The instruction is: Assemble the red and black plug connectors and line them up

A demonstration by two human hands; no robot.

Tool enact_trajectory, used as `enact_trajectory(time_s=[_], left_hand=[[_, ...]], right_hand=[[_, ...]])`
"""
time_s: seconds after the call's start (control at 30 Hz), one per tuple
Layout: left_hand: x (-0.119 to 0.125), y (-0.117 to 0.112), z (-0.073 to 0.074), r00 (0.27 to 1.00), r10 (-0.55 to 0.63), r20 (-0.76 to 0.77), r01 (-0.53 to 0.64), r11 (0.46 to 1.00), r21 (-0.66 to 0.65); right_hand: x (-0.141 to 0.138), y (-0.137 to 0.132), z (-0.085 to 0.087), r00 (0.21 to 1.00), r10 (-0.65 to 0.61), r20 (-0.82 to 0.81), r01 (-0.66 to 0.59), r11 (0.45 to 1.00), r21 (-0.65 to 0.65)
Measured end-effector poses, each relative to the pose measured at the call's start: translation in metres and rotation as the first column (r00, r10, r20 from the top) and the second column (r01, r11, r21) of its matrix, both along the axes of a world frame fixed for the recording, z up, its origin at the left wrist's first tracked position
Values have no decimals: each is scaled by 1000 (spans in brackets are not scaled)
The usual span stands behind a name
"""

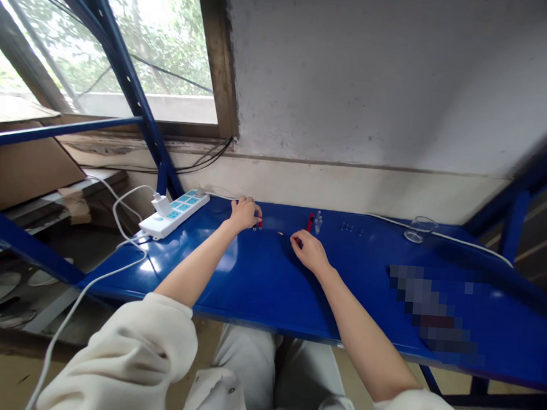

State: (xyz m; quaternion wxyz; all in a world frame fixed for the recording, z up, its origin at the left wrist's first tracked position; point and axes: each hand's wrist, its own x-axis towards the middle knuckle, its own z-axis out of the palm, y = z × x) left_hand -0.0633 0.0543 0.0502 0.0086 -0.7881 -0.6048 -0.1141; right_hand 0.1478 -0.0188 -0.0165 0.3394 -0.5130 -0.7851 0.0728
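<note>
At the back of the blue table, my left hand [245, 214] is closed, its bent fingers at some small red and dark pieces [259, 224]. Whether it grips one of these cannot be made out. My right hand [311, 250] is farther right, thumb and forefinger drawn together in a pinch. Anything between those fingertips is too small to name. A tiny pale piece [279, 233] lies on the table just left of them. Behind the right hand is a slim red object [310, 221], partly hidden by it, beside a small cluster of clear pieces [318, 222].
A white power strip [179, 214] with a plugged-in charger is at the table's left end. Several tiny pieces [351, 228] lie right of the clear cluster. Farther right are a clear round container [413, 236] and a white cable [467, 243]. Blue frame posts [136, 89] flank the blue table [258, 285].
</note>
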Motion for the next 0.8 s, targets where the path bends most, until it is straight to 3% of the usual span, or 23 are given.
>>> enact_trajectory(time_s=[0.5,0.8], left_hand=[[-2,1,-1,1000,23,9,-23,999,-28],[-2,1,-2,1000,22,12,-22,1000,-13]], right_hand=[[3,-1,3,998,-49,34,48,999,13],[15,-2,10,947,-253,199,272,960,-73]])
